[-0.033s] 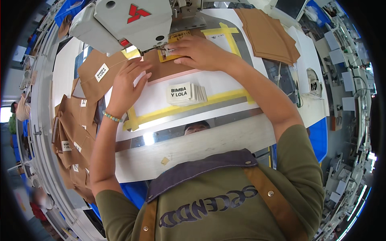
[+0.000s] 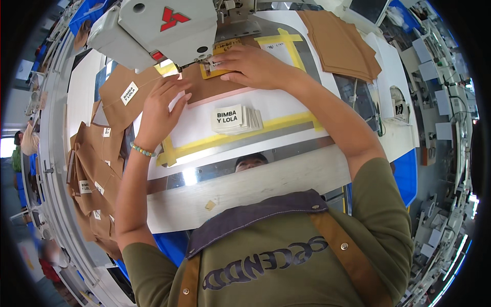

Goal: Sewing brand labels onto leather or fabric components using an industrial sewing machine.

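A brown fabric panel (image 2: 208, 92) lies under the head of a white sewing machine (image 2: 166, 31). On the panel sits a yellow template (image 2: 215, 73) with a cut-out, and a white printed label (image 2: 215, 63) shows partly in it. My right hand (image 2: 253, 65) rests over the template and label with its fingers stretched out, covering part of both. To the left of the needle area, my left hand (image 2: 166, 102) has its fingers extended, the tips at the panel's left part. Closer to me, a fanned stack of white labels (image 2: 236, 118) lies on the white sheet.
Brown panels with labels joined to them (image 2: 99, 179) hang in a heap at the left. A stack of plain brown panels (image 2: 340, 46) lies at the far right. Yellow tape (image 2: 245, 132) borders the white sheet. A blue bin (image 2: 406, 179) stands right of the table.
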Tool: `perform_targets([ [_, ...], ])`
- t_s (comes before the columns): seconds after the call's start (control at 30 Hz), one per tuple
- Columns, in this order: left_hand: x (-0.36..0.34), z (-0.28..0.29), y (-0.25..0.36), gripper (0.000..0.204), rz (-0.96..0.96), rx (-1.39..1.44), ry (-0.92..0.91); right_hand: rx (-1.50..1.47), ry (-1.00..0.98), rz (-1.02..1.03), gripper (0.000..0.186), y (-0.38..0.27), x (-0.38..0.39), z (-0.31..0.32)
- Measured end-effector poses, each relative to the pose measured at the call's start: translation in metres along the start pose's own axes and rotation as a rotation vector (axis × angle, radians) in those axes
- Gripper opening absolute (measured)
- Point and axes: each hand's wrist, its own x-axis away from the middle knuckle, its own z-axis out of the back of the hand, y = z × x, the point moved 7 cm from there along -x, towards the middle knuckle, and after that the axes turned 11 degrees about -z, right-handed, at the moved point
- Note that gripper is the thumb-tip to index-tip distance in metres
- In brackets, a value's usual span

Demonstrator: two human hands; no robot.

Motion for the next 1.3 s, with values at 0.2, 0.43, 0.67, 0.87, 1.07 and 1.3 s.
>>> perform_targets([
  [0.2,0.009,-0.006,-0.012,0.031,0.260,0.254,0.043,0.006,0.039,0.017,0.043,0.005,-0.008,-0.003],
  [0.43,0.001,-0.008,-0.002,0.043,-0.085,-0.161,0.030,0.082,0.067,0.017,0.047,0.008,0.010,0.000],
  [0.67,0.007,-0.025,-0.027,0.044,0.356,0.345,0.086,0.068,0.395,-0.198,0.035,0.082,0.072,0.066],
  [0.87,0.003,-0.020,-0.017,0.044,0.118,-0.053,-0.017,-0.152,0.526,-0.342,0.026,0.095,0.072,0.073],
  [1.07,-0.004,-0.026,-0.008,0.046,0.035,-0.079,-0.051,-0.026,0.502,-0.210,0.024,0.087,0.071,0.069],
  [1.3,-0.024,-0.041,0.003,0.045,0.022,-0.020,-0.142,-0.020,0.481,-0.219,0.025,0.096,0.075,0.067],
])
